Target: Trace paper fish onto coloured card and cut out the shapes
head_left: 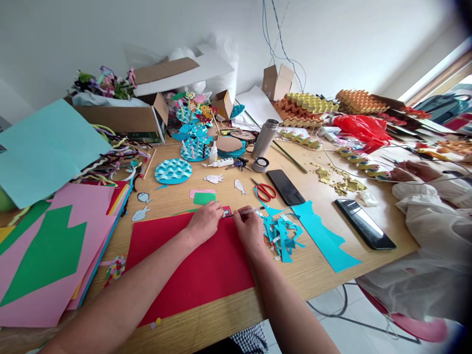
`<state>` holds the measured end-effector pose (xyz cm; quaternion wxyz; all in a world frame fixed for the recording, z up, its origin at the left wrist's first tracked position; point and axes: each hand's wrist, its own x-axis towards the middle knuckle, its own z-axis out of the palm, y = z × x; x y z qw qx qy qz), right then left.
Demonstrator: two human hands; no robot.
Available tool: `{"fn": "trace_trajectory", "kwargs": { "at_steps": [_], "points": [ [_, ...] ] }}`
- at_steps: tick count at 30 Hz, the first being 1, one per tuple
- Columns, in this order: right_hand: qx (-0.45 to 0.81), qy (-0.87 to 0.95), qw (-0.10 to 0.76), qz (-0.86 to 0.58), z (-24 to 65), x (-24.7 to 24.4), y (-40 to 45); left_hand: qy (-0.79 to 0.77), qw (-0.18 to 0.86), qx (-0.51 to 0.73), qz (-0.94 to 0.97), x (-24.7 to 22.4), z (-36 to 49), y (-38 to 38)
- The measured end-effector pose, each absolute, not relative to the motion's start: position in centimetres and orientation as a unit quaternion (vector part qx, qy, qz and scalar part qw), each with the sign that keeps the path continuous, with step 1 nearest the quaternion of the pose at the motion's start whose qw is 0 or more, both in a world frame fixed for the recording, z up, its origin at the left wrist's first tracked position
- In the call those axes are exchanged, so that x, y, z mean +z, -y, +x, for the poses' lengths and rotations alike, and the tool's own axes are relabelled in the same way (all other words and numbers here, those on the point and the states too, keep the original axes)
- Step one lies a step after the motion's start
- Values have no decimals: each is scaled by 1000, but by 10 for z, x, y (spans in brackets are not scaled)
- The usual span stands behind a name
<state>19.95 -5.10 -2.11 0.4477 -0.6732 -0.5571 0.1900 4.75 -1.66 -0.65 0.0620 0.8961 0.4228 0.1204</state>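
Observation:
A large red paper sheet (199, 265) lies in front of me on the wooden table. At its far edge, my left hand (204, 221) has its fingers bent together and presses down a small white-and-grey paper cutout (226, 212). My right hand (250, 227) pinches a slim pen (254, 210) whose tip end is close to the cutout. The fingers partly cover the cutout. Just beyond my hands are a green paper piece (204, 198) and two fish cutouts (214, 178). Blue paper scraps (282, 233) lie beside my right hand.
Red-handled scissors (264, 191), a phone (285, 187) and a steel flask (264, 139) stand or lie beyond my right hand. Coloured sheets (44, 255) pile up at left. At right, a co-worker's hands (413, 171) are near a second phone (364, 224).

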Motion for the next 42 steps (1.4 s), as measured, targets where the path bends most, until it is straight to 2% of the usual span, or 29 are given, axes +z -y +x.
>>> {"fn": "trace_trajectory", "kwargs": {
  "at_steps": [42],
  "points": [
    [176,552,439,-687,201,-21,49,-379,-15,43,924,2,46,21]
  ]
}}
